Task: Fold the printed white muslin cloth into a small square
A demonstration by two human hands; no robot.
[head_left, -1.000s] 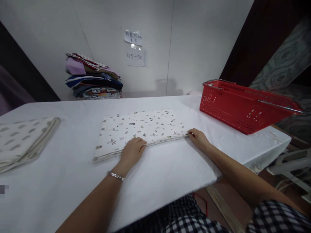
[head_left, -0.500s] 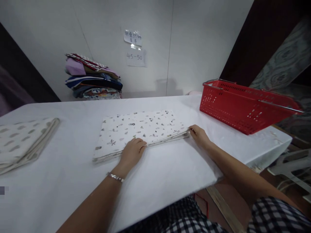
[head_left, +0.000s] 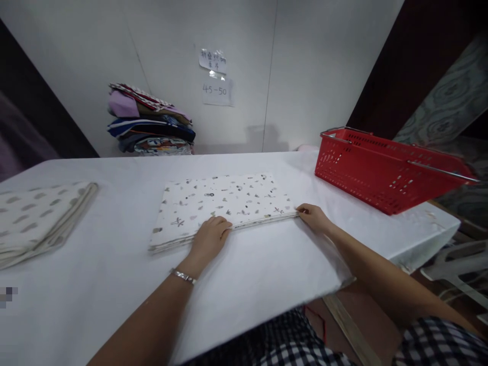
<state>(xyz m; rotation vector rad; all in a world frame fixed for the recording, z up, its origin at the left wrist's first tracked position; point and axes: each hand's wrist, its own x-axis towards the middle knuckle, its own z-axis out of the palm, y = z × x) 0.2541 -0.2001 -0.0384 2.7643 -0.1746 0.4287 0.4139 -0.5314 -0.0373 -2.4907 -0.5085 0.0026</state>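
A white cloth (head_left: 229,198) with small grey and brown prints lies folded in flat layers on the table. My left hand (head_left: 210,236), a silver bracelet at its wrist, grips the near folded edge at about the middle, thumb and fingers together. At the near right corner, my right hand (head_left: 313,217) pinches the layers between thumb and fingertips. The corner rests low, at table height. To the left lies another folded cloth (head_left: 38,213), cream with grey-brown spots, apart from both hands.
A red plastic basket (head_left: 366,173) with metal handles stands at the table's right end. Behind the table is a stack of folded fabrics (head_left: 152,122). Paper signs (head_left: 216,90) hang on the wall. A white stool (head_left: 457,269) is at the right, beyond the white-covered table (head_left: 251,290).
My right hand lifted the top layers at the near right corner slightly, then lowered them onto the rest. The left hand has stayed on the near edge. The view has shifted slightly.
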